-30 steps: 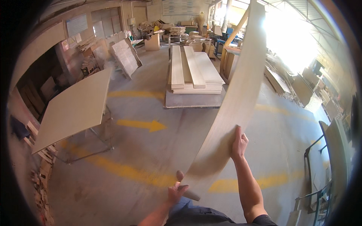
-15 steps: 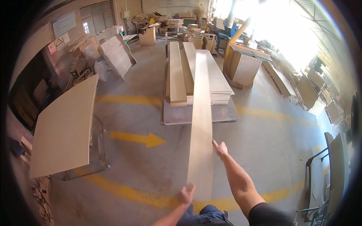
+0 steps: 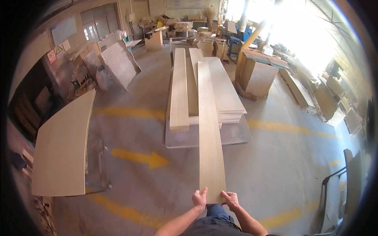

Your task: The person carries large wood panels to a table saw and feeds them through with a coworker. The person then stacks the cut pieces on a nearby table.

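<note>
A long, narrow, pale wooden board stretches away from my body toward a low stack of similar boards. My left hand grips the near left corner, thumb on top. At the near right corner, my right hand clasps the same board, its thumb also on the upper face. The fingers under the board are hidden. The board's far part lies over the stack, though I cannot tell whether it touches. To its left, a narrower pile of boards rests on the same grey platform.
A large wooden panel leans on a metal frame at the left. Yellow lines and a yellow arrow mark the grey floor. A wooden box stands right of the stack. Dark-framed panels are at the lower right.
My right hand has come back from partway along the board to its near right corner. The board's far end has swung slightly left, and the stack appears closer.
</note>
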Demonstrator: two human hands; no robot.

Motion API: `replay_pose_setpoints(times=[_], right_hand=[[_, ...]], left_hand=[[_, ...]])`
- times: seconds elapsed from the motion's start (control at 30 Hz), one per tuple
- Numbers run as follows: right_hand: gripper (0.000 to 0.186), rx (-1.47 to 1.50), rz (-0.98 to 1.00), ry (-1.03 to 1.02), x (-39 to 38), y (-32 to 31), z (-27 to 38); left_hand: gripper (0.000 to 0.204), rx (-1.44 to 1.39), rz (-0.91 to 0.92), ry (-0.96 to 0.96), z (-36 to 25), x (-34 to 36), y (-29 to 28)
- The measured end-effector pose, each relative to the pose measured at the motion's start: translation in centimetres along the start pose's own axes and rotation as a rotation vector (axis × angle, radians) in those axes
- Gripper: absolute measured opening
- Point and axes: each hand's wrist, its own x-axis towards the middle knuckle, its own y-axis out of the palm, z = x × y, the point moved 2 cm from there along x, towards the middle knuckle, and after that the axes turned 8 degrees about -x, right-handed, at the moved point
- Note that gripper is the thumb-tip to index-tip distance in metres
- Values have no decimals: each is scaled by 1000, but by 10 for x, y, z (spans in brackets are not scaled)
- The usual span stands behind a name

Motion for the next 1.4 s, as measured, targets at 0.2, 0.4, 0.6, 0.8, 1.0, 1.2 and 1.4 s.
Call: replay_pose_setpoints(times=[0.2,0.4,0.6,0.8,1.0,1.2,1.4], right_hand=[[42,-243,-120,-237,110,-32,78],[48,-258,-89,-265,208,-67,166],[39,-199,-139,-360,280,-81,249],[38,5,-177,-158,294,-110,247],[33,-73,-350,203,243,-152,109],[30,80,-577,659,92,-128,-1],[29,263,-646,768,11,-44,-37]], left_hand=[[61,-123,-54,-62,-23,98,98],[60,8,-125,20,-61,195,173],[60,-264,-78,-92,-93,300,234],[55,-235,-100,-40,-124,392,267],[56,5,-133,-11,-99,485,281],[51,242,21,39,-98,473,255],[46,310,218,65,-81,489,222]])
